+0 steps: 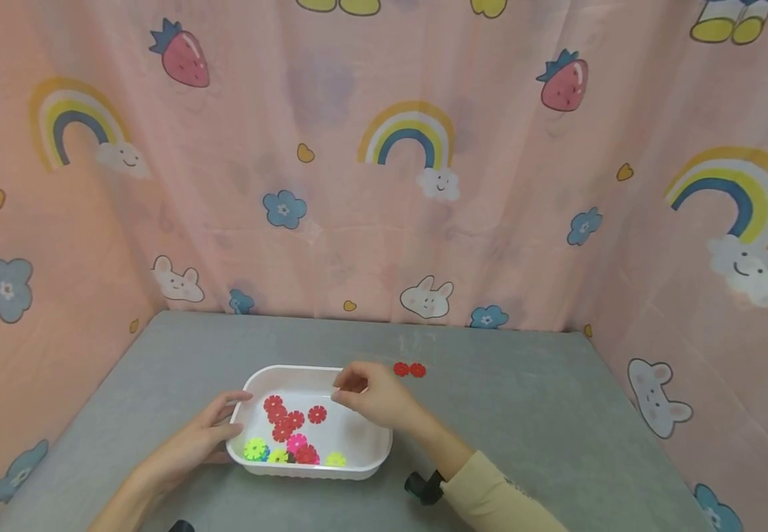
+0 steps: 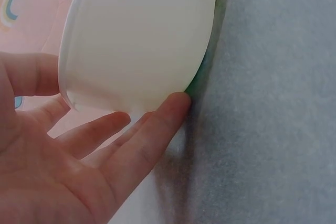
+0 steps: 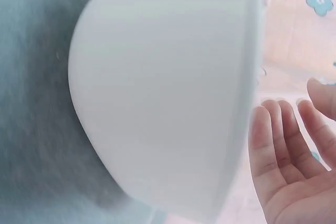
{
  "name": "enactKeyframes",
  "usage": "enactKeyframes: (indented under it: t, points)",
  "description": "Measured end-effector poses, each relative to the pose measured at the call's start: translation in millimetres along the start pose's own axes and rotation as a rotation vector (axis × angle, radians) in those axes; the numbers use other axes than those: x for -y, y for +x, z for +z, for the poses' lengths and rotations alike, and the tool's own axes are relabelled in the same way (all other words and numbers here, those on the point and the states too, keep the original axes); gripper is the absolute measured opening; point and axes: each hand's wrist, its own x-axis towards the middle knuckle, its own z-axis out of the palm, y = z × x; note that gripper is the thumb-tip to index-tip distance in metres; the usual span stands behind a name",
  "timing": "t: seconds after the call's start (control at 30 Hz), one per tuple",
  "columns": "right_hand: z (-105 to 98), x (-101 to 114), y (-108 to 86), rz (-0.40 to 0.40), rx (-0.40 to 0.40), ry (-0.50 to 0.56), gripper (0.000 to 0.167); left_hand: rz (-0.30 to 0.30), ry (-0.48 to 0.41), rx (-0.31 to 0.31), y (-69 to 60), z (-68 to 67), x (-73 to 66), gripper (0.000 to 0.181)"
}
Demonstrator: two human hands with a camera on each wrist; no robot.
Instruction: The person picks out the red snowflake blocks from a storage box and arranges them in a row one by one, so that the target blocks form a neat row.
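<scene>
A white tray (image 1: 364, 440) stands on the grey table, holding several red notched discs (image 1: 317, 414), yellow-green ones (image 1: 255, 448) and a pink one (image 1: 296, 442). My left hand (image 1: 187, 445) grips the tray's left end, thumb and a finger at its rim; the left wrist view has the hand (image 2: 68, 166) against the tray's outer wall (image 2: 142, 35). Over the tray's right part is my right hand (image 1: 384, 399), fingers bent, thumb apart. In the right wrist view that hand (image 3: 294, 177) shows nothing between its fingers, beside the tray wall (image 3: 168, 77).
Two red discs, one (image 1: 401, 369) touching or nearly touching the other (image 1: 418, 370), lie on the table (image 1: 523, 414) behind the right hand. A pink patterned curtain (image 1: 357, 258) surrounds the table's back and sides. Near the right sleeve is a black object (image 1: 423, 488).
</scene>
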Motion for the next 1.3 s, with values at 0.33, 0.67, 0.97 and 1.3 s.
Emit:
enactKeyframes:
  t: [0.33,0.67,0.97,1.3]
  points:
    - [25,0,3.7,-0.034,0.11,-0.021,0.011,0.001,-0.002,-0.002,0.1,-0.1,-0.3,0.053]
    - [44,-2,3.7,0.053,0.232,-0.049,0.014,0.0,0.001,0.001,0.1,0.3,1.4,0.055]
    - [56,-6,9.6,0.117,0.304,-0.07,0.017,0.006,-0.012,0.006,0.7,-0.6,0.8,0.053]
    - [65,-9,13.8,0.147,0.328,-0.136,0.019,0.01,-0.012,0.007,1.2,-1.7,0.7,0.052]
